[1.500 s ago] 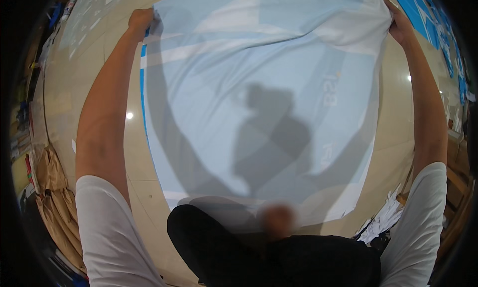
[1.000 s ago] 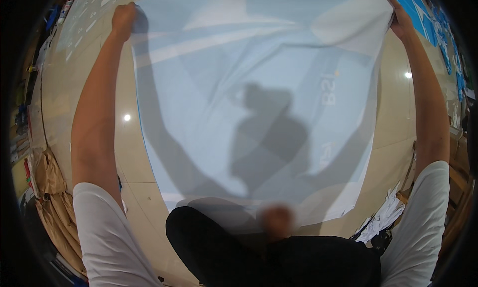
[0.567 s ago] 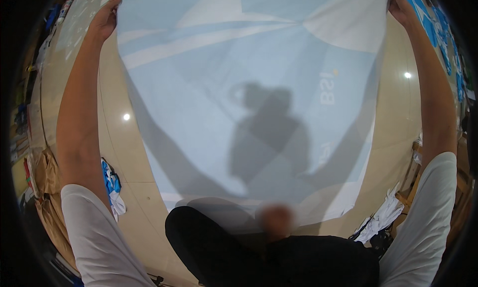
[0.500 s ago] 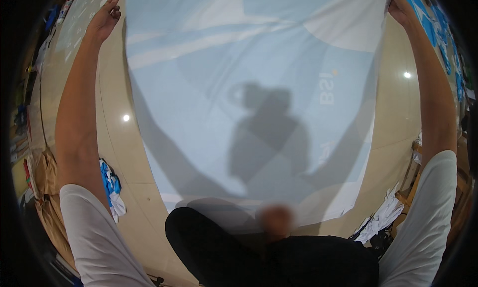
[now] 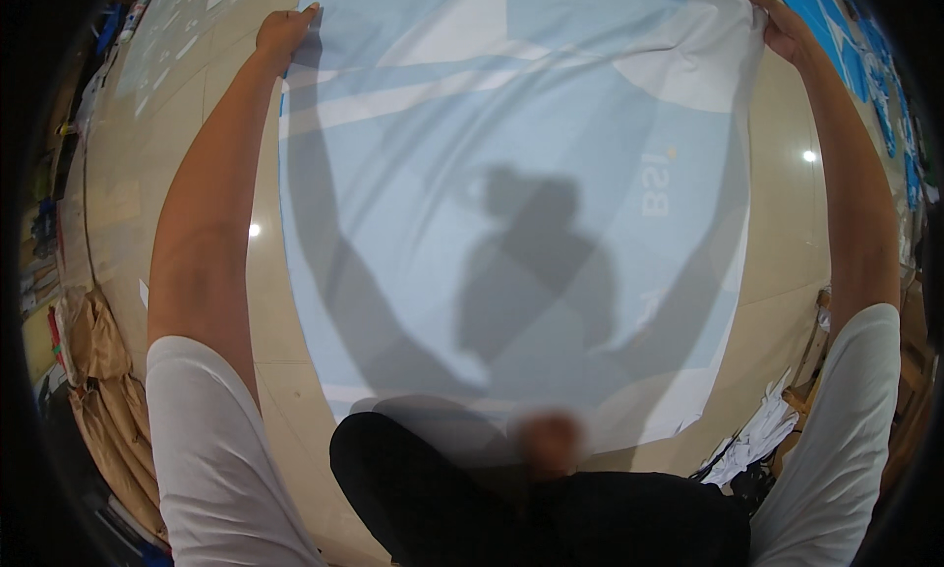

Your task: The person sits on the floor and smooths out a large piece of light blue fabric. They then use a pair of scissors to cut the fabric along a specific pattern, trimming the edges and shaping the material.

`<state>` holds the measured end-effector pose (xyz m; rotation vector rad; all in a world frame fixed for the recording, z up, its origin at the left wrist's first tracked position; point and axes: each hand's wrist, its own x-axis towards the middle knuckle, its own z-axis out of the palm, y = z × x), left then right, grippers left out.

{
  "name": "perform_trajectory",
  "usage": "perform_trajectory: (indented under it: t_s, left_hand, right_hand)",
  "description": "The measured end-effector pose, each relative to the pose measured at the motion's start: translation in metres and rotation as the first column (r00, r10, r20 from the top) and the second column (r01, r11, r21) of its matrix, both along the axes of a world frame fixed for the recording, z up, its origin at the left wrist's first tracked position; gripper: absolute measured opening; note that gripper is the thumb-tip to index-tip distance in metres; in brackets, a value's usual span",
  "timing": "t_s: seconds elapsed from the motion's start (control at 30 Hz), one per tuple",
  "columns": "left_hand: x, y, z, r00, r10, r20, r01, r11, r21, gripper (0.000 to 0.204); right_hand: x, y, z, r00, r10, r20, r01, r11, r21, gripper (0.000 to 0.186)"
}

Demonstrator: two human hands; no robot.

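A large light-blue and white fabric sheet [image 5: 413, 213] lies spread on the floor in front of me, with mirrored print showing faintly near its right side. At its far left corner my left hand [image 5: 287, 38] is closed, fingertips pinching the edge. My right hand [image 5: 782, 31] grips the far right corner, where creases run inward from the fingers; some fingertips are hidden. Shadows of my head and both arms fall across the cloth. The near edge of the sheet reaches my dark-clad legs [image 5: 423, 488].
Beige glossy tiles [image 5: 285, 390] surround the sheet. Brown paper or cloth bundles [image 5: 108, 400] stand at the left. A white crumpled heap [image 5: 757, 429] lies at the right near wooden pieces. Blue printed cloth [image 5: 836, 31] is at the far right. A blurred brownish shape [image 5: 549, 441] sits between my legs.
My left hand has moved right, from beside the sheet onto its far left corner. The sheet's upper left edge has shifted inward. My right hand has come slightly nearer, still holding its corner.
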<state>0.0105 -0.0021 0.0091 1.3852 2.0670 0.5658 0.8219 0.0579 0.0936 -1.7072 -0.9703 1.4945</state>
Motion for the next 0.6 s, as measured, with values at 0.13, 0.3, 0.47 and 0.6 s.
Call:
perform_trajectory:
  t_s: [0.13,0.3,0.47,0.6]
  left_hand:
    - [0.004,0.014,-0.009,0.972,0.008,-0.233,0.018,0.994,0.108,0.05]
    - [0.024,0.03,-0.01,0.939,0.239,-0.246,-0.219,0.97,0.105,0.053]
    - [0.016,0.011,0.006,0.933,-0.063,-0.354,0.081,0.996,0.034,0.06]
    - [0.011,0.03,0.005,0.916,0.188,-0.355,-0.08,0.951,0.298,0.062]
  right_hand:
    - [-0.001,-0.009,0.005,0.998,-0.053,0.02,0.05,0.989,0.139,0.043]
    - [0.029,-0.007,0.033,0.993,-0.113,0.034,0.102,0.967,0.232,0.047]
    - [-0.027,-0.019,0.009,0.996,-0.006,0.092,-0.009,0.988,0.154,0.05]
    - [0.011,-0.009,0.027,0.979,-0.072,0.191,0.033,0.979,0.2,0.048]
